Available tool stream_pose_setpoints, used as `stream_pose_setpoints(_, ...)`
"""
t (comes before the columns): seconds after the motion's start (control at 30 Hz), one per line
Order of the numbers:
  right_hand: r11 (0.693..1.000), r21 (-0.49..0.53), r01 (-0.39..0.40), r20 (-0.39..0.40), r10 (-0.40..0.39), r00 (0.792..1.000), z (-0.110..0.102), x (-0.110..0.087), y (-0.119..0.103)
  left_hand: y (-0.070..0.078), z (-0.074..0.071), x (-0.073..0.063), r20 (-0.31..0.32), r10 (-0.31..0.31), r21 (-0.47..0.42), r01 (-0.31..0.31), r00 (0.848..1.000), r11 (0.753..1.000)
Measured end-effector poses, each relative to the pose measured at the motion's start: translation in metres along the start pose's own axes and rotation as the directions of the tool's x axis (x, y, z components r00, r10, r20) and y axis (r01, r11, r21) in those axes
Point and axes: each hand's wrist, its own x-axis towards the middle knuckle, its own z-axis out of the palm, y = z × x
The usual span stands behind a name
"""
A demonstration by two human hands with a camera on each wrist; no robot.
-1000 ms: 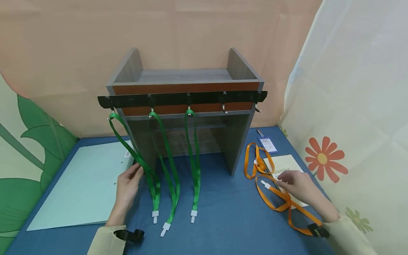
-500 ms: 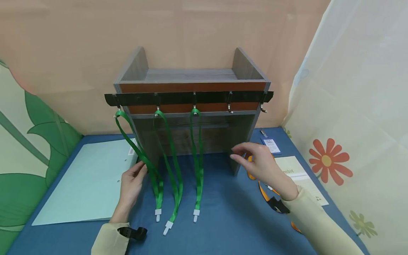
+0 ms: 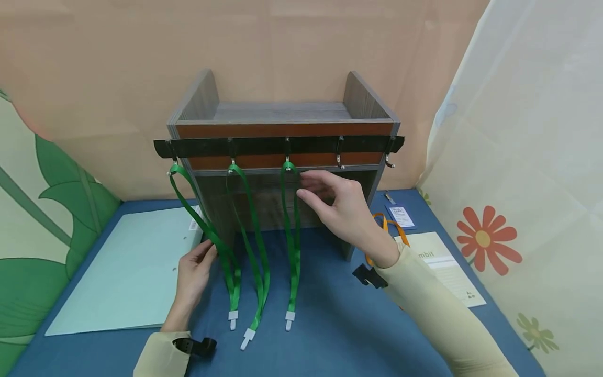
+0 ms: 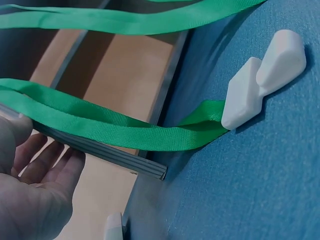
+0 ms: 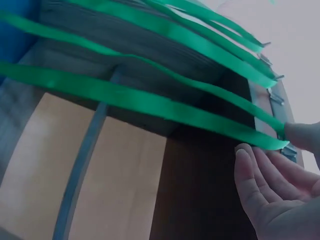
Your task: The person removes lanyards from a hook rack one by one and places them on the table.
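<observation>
Lanyard (image 3: pixel 293 287) (grn) on mid hook (image 3: pixel 288 160) hangs just beside R grip (image 3: pixel 346 208).

Green lanyards (image 4: pixel 130 137), white clips (image 4: pixel 242 97)

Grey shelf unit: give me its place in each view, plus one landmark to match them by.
Head: the grey shelf unit stands in the middle, reaching into the upper half.
Left wrist: in the left and upper middle, its striped edge slanting down to the right.
Right wrist: it fills most of the picture, with its corner nearest the camera out of frame.
Shared landmark: green lanyards, crossing in front of it.
</observation>
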Motion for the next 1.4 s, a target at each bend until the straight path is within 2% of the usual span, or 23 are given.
stream_pose_setpoints(0.33,0.997,-0.007,-0.079,-0.051,0.079,0.996,0.007,0.019,-0.013,-0.001,0.0,-0.001,0.002,-0.001,0.003,0.001,1.0,1.0)
stream_pose_setpoints(0.67,0.991,-0.014,-0.132,-0.076,0.131,0.989,0.011,0.025,-0.024,-0.004,-0.001,0.0,0.008,0.009,-0.021,-0.009,1.0,1.0)
stream_pose_setpoints(0.97,0.994,-0.029,-0.101,-0.127,0.096,0.987,0.011,0.023,-0.03,-0.003,-0.001,0.001,0.009,0.014,-0.007,-0.014,1.0,1.0)
stream_pose_setpoints(1.2,0.998,-0.069,0.0,-0.168,-0.011,0.986,-0.007,0.02,-0.044,-0.035,-0.001,0.009,0.001,0.018,-0.031,-0.018,1.0,0.999)
stream_pose_setpoints(1.4,0.999,-0.04,0.019,-0.165,-0.025,0.986,-0.036,0.023,-0.057,-0.04,0.001,0.01,-0.009,0.037,-0.026,-0.037,0.999,0.999)
